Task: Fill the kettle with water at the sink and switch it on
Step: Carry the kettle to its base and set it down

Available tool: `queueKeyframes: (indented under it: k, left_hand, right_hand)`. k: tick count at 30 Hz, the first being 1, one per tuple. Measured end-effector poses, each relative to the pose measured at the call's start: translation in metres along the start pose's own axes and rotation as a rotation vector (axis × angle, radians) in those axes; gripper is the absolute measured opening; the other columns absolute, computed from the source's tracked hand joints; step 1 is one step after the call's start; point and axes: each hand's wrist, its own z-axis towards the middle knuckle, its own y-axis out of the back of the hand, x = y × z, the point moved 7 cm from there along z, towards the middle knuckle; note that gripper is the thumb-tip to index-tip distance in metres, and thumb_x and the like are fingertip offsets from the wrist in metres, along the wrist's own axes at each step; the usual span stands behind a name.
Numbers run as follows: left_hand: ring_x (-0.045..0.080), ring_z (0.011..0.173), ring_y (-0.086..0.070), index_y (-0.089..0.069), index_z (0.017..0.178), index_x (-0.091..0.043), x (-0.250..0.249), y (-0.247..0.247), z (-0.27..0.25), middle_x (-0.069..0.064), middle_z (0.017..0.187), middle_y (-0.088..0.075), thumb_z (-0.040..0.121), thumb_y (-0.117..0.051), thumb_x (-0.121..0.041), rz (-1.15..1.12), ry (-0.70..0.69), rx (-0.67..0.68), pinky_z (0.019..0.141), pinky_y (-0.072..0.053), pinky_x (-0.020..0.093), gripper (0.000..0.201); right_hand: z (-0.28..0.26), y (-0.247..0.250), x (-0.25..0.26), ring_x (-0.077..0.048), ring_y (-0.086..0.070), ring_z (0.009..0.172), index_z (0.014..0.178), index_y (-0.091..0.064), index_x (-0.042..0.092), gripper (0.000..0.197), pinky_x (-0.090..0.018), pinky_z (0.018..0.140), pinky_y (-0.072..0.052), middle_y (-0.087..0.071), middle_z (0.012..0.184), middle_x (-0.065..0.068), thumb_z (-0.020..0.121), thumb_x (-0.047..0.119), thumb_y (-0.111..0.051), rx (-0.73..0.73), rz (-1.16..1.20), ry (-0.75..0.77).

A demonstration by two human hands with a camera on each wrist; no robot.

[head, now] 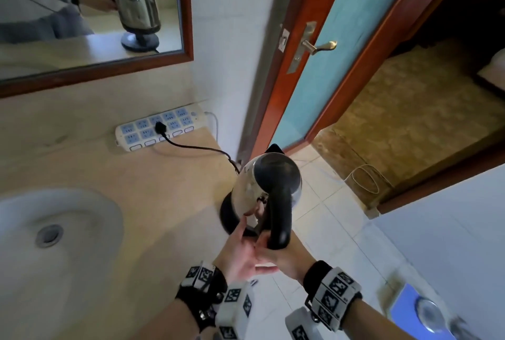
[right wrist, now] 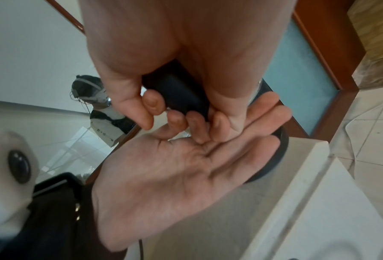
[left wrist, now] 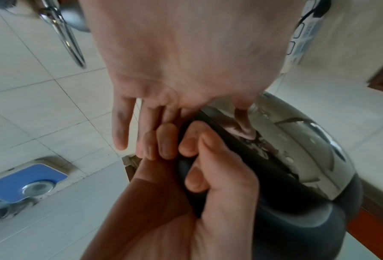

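A steel kettle [head: 247,189] with a black lid stands on its round black base [head: 226,216] at the counter's right edge. My right hand [head: 281,255] grips the lower end of the black handle [head: 278,216], fingers curled round it [left wrist: 208,176]. My left hand [head: 240,246] lies beside it with straight fingers, palm turned toward the right hand [right wrist: 175,167]. Its thumb [left wrist: 243,123] touches the steel body next to the handle. A black cord [head: 196,148] runs from the base to a white power strip [head: 161,129].
The white sink [head: 54,230] sits in the beige counter at the left. A wood-framed mirror [head: 82,11] hangs above it. An open door [head: 314,80] with a brass handle stands right of the kettle. A blue scale [head: 418,309] lies on the tiled floor.
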Motion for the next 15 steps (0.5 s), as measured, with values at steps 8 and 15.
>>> queueKeyframes:
  k: [8,15]
  left_hand:
    - [0.032,0.145,-0.026,-0.034,0.148,-0.022,0.004,0.008,0.011,0.005,0.157,-0.034,0.074,-0.029,-0.082,-0.096,0.039,-0.072,0.117,-0.016,0.052,0.095]
    - [0.032,0.133,-0.038,-0.035,0.148,-0.023,0.006,0.013,0.019,0.007,0.155,-0.037,0.074,-0.021,-0.084,-0.12,0.034,-0.088,0.109,-0.028,0.05,0.097]
  right_hand:
    - [0.022,-0.003,-0.028,-0.016,-0.064,0.066,0.066,-0.056,0.026,0.018,-0.026,0.062,-0.052,-0.059,0.065,0.005,0.066,0.019,-0.072,0.092,-0.111,-0.026]
    - [0.031,-0.006,-0.03,-0.016,-0.065,0.064,0.065,-0.058,0.019,0.019,-0.024,0.058,-0.053,-0.06,0.064,0.001,0.073,0.008,-0.07,0.156,-0.083,-0.014]
